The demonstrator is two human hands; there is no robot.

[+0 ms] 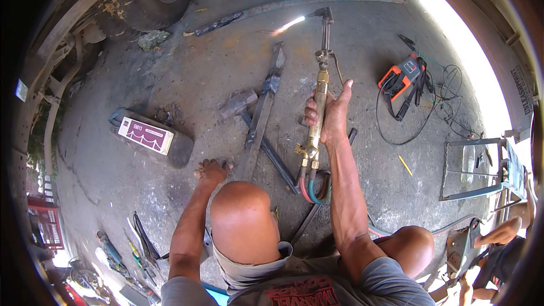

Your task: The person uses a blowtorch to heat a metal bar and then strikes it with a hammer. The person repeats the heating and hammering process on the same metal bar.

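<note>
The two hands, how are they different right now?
The right hand is lifted off the ground and wrapped around a brass cutting torch with a lit flame; the left hand is low, resting on the concrete floor beside a flat steel bar, holding nothing. Both are bare.

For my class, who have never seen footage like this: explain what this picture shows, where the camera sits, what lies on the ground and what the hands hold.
The camera sits on a person's head and looks down; its fisheye lens bends straight edges. The person squats on a concrete floor. The right hand grips a brass cutting torch, its flame lit at the tip. Red and green hoses trail from it. The left hand rests beside long steel bars. An orange welding machine stands further right.
</note>
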